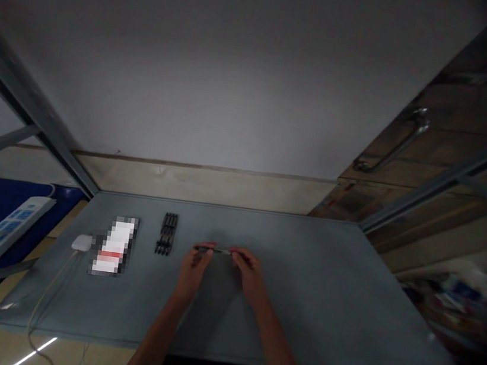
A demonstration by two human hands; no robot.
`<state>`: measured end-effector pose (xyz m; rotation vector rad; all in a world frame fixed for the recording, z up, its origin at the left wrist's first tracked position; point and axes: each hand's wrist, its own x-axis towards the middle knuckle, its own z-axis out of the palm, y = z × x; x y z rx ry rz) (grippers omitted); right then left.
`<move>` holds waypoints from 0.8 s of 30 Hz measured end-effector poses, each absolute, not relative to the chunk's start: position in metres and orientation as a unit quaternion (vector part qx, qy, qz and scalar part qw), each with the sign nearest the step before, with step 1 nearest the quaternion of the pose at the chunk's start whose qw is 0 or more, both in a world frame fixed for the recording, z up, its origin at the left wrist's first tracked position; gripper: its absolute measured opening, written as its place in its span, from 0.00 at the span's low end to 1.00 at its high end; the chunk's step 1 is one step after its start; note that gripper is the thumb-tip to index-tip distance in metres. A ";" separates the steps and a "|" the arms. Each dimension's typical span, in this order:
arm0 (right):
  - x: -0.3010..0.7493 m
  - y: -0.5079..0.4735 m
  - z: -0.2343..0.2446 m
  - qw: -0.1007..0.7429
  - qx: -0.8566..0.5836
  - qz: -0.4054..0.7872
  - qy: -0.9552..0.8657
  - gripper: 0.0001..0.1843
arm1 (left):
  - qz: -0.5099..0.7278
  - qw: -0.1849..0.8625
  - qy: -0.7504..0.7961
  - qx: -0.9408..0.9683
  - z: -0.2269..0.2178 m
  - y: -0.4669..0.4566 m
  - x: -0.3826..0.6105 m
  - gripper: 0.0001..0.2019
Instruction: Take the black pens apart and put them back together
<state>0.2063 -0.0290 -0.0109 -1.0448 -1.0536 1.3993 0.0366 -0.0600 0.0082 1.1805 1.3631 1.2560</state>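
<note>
My left hand [196, 263] and my right hand [249, 269] are raised over the middle of the grey table [322, 300]. Between them they hold a slim pen [222, 251] level, one end in each hand's pinched fingertips. Its middle looks greyish and its left end dark; the fingers cover much of it. To the left, several black pens [167, 233] lie side by side in a neat row on the tabletop, apart from my hands.
A phone [114, 247] with a blurred-out screen lies at the left, beside a white charger [82, 242] with a trailing cable. A white power strip [3, 234] rests on a blue surface beyond the table's left edge. Metal frame posts [57, 146] flank the table.
</note>
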 end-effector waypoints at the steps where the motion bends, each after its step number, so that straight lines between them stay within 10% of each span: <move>1: 0.207 -0.029 -0.013 0.538 -0.428 0.596 -0.415 0.10 | 0.489 0.476 0.554 0.477 0.004 -0.064 0.032 0.18; 11: 0.176 -0.041 -0.009 0.486 -0.246 0.788 -0.288 0.22 | 0.443 0.508 0.573 0.467 -0.004 -0.114 0.022 0.15; 19: 0.212 -0.028 -0.008 0.554 -0.169 0.810 -0.094 0.18 | 0.352 -0.031 0.756 0.551 -0.004 -0.141 -0.065 0.14; 24: 0.225 -0.027 -0.010 0.564 -0.134 0.813 -0.060 0.24 | 0.271 -0.171 0.802 0.504 -0.011 -0.168 -0.116 0.15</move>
